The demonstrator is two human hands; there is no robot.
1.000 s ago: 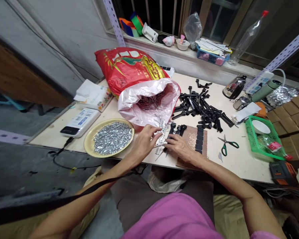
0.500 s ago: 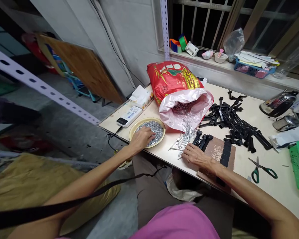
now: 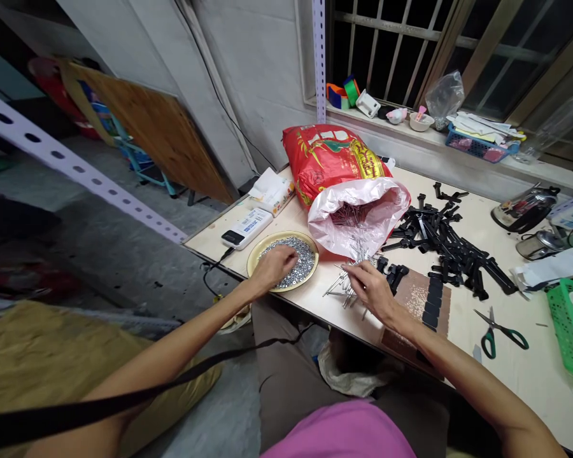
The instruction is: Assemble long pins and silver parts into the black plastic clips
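Observation:
My left hand (image 3: 277, 264) is over a round yellowish dish (image 3: 254, 261) full of small silvery metal pieces that look like nuts (image 3: 304, 254). Its fingers are pinched together, and whatever is between them is too small to make out. Above a loose heap of long thin metal screws (image 3: 337, 287), my right hand (image 3: 370, 286) is raised a little, thumb and fingers closed on one screw that points left. These screws spill from the mouth of a red plastic sack (image 3: 334, 159) with a whitish lining. Several black plastic parts (image 3: 395, 275) lie just beyond my right hand.
A brown board with black pads (image 3: 432, 302) lies right of my right hand. Farther right are a pile of black clip-like parts (image 3: 444, 238), green-handled scissors (image 3: 499, 331) and a green basket (image 3: 566, 324). A power bank (image 3: 247, 228) and tissue pack (image 3: 272, 191) stand behind the dish.
My right hand has lifted from the screws on the table and now pinches one. My left hand has drawn its fingers together and risen slightly over the dish.

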